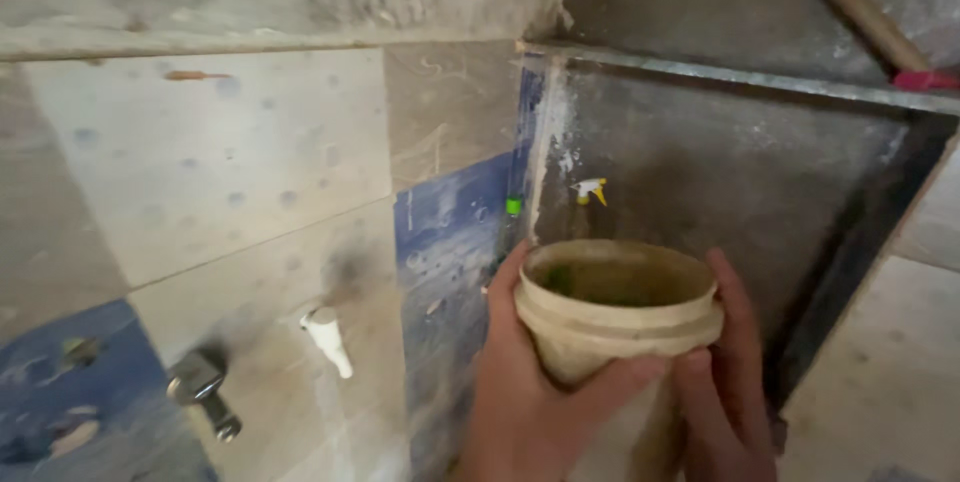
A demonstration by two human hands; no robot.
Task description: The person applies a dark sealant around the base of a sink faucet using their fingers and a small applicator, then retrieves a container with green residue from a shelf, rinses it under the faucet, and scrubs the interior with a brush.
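Observation:
I hold a dirty beige plastic cup (610,317) upright with both hands, low in the middle of the head view. My left hand (525,397) wraps its left side with the thumb across the front. My right hand (730,372) cups its right side, fingers behind the rim. The inside of the cup looks greenish and grimy. The cup is just in front of a dark recessed niche (720,162) in the wall.
A tiled wall with grey and blue tiles (230,172) fills the left. A white tap (327,339) and a metal tap (203,390) stick out of it. Small yellow (591,189) and green (513,206) spacers sit at the niche's left edge. A red-tipped wooden handle (860,12) leans at the upper right.

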